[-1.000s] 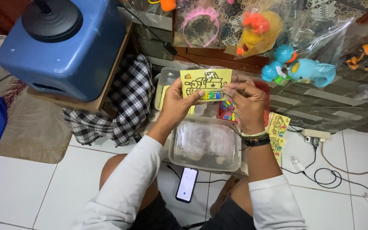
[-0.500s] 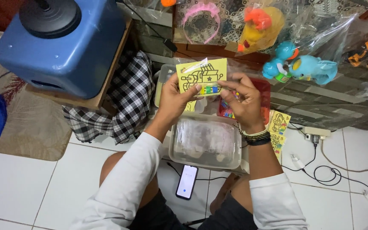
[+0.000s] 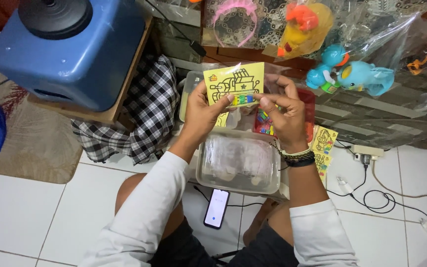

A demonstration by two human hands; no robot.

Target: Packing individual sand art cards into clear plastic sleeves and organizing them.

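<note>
Both hands, left hand point(image 3: 201, 111) and right hand point(image 3: 285, 116), pinch a yellow picture card point(image 3: 233, 85) upright by its lower edge above a clear plastic box point(image 3: 238, 163), printed face toward the person.

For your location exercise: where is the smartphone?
In the head view, the smartphone lies on the white tiled floor, just below the clear plastic container.

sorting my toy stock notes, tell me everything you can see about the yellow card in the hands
The yellow card is a thin, flat rectangle that looks like paper or card, printed with a black line drawing of a vehicle. A strip of small coloured blocks runs along its lower edge. It is held upright, facing the camera, above a clear plastic box. The left hand pinches its lower left, the right hand its lower right.
</note>
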